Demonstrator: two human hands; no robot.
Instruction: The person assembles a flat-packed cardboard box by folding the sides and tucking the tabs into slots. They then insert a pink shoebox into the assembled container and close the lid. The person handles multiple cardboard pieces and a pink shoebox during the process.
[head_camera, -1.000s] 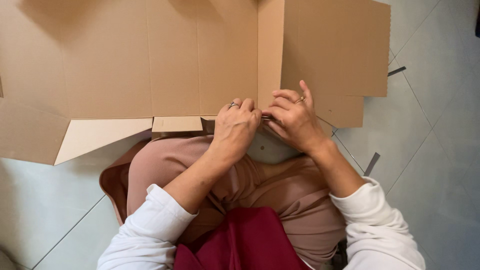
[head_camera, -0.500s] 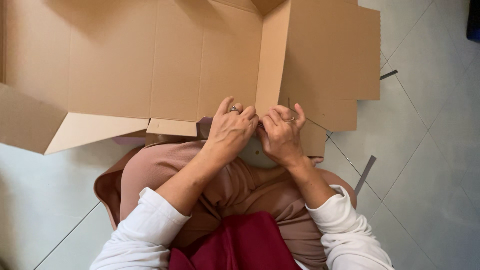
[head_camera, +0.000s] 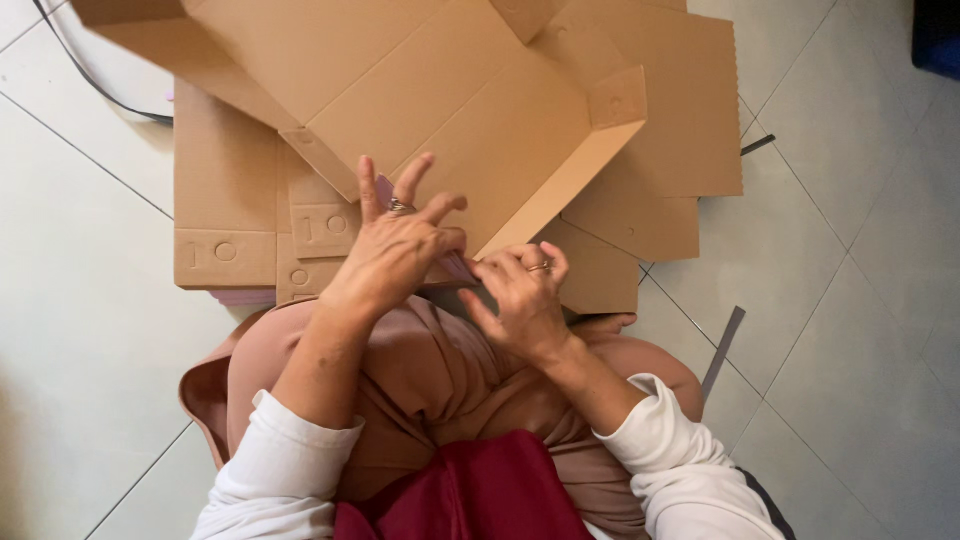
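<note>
A brown cardboard box (head_camera: 450, 90), partly folded with its flaps raised, lies tilted in front of me over my lap. My left hand (head_camera: 395, 250), wearing a ring, grips the box's near corner with thumb and lower fingers while the other fingers spread upward. Just to its right, my right hand (head_camera: 520, 300), also ringed, pinches the same near edge. The two hands almost touch. The pinched spot itself is mostly hidden by my fingers.
Flat cardboard sheets (head_camera: 225, 215) lie stacked on the pale tiled floor under the box and reach out to the right (head_camera: 690, 140). A black cable (head_camera: 90, 80) runs at top left. A grey strip (head_camera: 722, 350) lies at right, and a dark blue object (head_camera: 935, 35) sits at top right.
The box has turned and tilted, its side wall and flaps now stand up. Both hands have stayed on its near edge and my left fingers have spread.
</note>
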